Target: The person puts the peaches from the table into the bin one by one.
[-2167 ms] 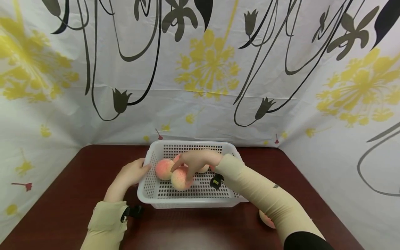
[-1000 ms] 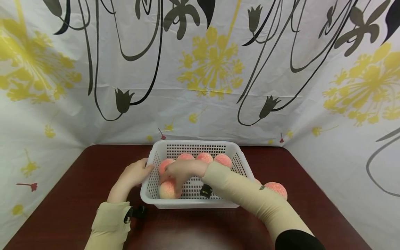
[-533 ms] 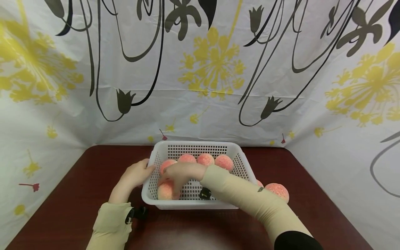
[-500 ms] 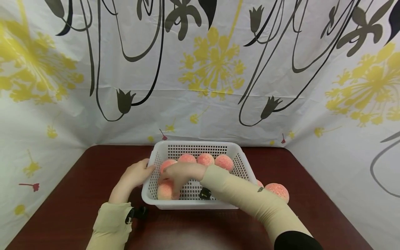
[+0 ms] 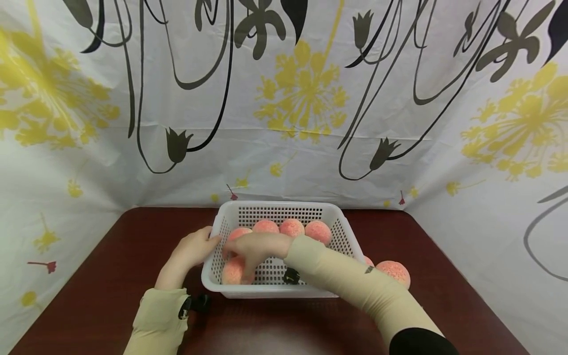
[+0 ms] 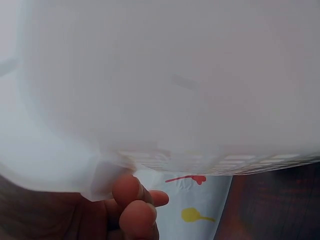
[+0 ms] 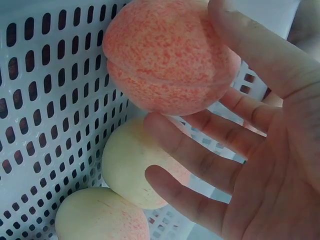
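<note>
Peach [image 5: 232,272] in the near-left corner of the basket [image 5: 275,290], grasped by my right hand [image 5: 256,246]; left hand [image 5: 192,248] grips its left rim. Probably light, bruisable: I'd cup its sides.

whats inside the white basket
Four peaches sit toward the far side, and a fifth peach near the left front corner, in the right hand. The hand and its sleeve hide part of the white basket; anything beneath them can't be seen.

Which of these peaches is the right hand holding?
The peach at the near-left corner of the basket: the right hand grips it. The basket's other visible peaches lie farther back; two more sit outside, on the right.
</note>
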Demonstrator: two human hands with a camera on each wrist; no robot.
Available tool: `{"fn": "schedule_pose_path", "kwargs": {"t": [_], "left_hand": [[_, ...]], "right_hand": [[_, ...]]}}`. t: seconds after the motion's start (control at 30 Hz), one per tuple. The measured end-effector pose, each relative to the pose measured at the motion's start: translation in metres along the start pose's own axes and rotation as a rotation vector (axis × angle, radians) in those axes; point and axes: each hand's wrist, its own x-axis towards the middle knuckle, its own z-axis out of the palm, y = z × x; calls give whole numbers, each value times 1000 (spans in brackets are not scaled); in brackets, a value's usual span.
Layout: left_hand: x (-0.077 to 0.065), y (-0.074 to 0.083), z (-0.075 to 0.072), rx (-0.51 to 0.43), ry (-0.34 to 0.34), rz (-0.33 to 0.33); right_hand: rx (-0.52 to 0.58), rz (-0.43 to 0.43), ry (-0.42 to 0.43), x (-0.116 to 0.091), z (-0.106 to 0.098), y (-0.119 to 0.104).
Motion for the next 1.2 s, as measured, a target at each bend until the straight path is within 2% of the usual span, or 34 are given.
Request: {"fn": "schedule_pose_path", "kwargs": {"t": [0.13,0.27,0.47,0.63,0.8,1.0,1.1,1.2], "left_hand": [[-1,0,-1,2,4,7],[-1,0,-1,-14,2,13],[-4,3,-2,-45,0,20],[-7,3,-1,-49,-2,20],[-6,2,1,-63,-6,32],[-4,0,1,-66,-12,42],[-4,0,1,-65,-19,43],[-3,0,1,-64,-25,44]], "right_hand": [[79,11,15,-7,-6,3],[71,40,66,-25,-18,8],[84,125,147,-72,-41,24],[88,239,178,-121,-45,48],[119,365,238,-176,-39,78],[167,424,333,-235,-17,115],[187,466,318,-258,-1,128],[253,507,240,-278,15,136]]}}
